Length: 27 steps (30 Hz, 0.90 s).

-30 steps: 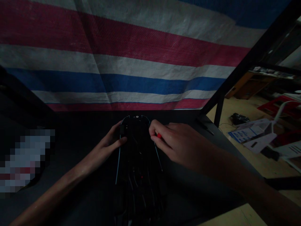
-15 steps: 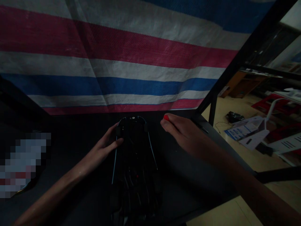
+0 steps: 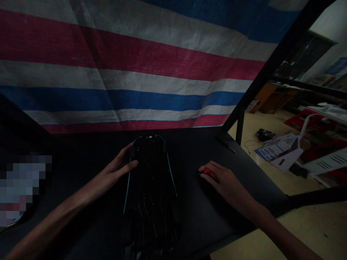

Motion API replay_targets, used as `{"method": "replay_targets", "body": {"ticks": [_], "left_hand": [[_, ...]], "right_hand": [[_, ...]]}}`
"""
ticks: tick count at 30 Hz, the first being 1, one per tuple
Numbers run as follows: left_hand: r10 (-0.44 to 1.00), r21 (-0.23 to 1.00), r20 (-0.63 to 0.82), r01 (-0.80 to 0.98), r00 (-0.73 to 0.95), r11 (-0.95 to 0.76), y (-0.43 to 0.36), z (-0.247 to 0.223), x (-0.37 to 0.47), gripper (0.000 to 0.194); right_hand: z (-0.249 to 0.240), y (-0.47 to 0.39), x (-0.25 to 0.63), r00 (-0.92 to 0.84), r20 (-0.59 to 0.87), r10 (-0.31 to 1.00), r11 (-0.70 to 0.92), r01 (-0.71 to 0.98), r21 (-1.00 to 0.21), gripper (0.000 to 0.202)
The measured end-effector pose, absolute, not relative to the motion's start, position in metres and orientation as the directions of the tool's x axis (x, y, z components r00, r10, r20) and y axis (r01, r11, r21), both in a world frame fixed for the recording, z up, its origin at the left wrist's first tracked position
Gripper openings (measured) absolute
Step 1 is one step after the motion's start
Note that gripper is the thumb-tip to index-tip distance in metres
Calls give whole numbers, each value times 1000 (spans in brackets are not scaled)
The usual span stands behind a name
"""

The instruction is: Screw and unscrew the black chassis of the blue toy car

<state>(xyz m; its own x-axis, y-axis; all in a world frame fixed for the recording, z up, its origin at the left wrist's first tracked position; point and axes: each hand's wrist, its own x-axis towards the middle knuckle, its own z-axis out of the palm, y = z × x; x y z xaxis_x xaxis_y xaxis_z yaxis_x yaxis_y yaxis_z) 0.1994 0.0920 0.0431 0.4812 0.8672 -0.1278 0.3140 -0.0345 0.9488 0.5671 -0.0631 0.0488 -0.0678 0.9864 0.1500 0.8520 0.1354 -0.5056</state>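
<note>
Right hand (image 3: 221, 177) moved: off the car's right edge, now at about 3 o'clock from it, low by the surface (image 3: 197, 231). Left hand (image 3: 123, 168) stays on the car. View shifted a bit too.

Toy car (image 3: 151, 180): black, light-blue side lines, looks underside up, mid-surface, long axis roughly 12 to 6. Left grip clamped on its edge at about 11 o'clock, thumb on top. Right grip closed round a red-and-black tool (image 3: 208, 172), well apart from the car; dark end points about 9 o'clock, exact tip type can't tell.

Handling, my judgement: brace the body flat with the left, thumb clear of small fittings; hold the tool upright and square to whatever it meets, press lightly. Dim light, black on black, so easy to slip or miss a recess.

Surface dark, flat. Thin tool (image 3: 227, 146) at 2 o'clock, pixelated patch (image 3: 23, 187) at 9. Striped sheet (image 3: 130, 72) behind at 12. Beyond, 2 o'clock: pale floor (image 3: 252, 130), wooden desk (image 3: 264, 96), red crates, white boards.
</note>
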Motion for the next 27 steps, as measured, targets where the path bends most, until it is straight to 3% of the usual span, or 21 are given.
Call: {"method": "replay_targets", "body": {"ticks": [6,14,21,27], "left_hand": [[872,936,-86,338,483,-95,95,42,198,83],[738,964,-128,258,663,-64,99,52,187,96],[726,954,-116,280,678,-109,98,56,188,95],[742,974,-124,224,658,-35,98,52,187,95]], "right_hand": [[38,-62,561,-94,235,968,186,893,-409,13],[36,-61,559,-138,245,960,220,911,-349,20],[25,-62,563,-140,294,946,230,926,-299,20],[30,-62,564,-165,263,951,241,925,-293,21]]}}
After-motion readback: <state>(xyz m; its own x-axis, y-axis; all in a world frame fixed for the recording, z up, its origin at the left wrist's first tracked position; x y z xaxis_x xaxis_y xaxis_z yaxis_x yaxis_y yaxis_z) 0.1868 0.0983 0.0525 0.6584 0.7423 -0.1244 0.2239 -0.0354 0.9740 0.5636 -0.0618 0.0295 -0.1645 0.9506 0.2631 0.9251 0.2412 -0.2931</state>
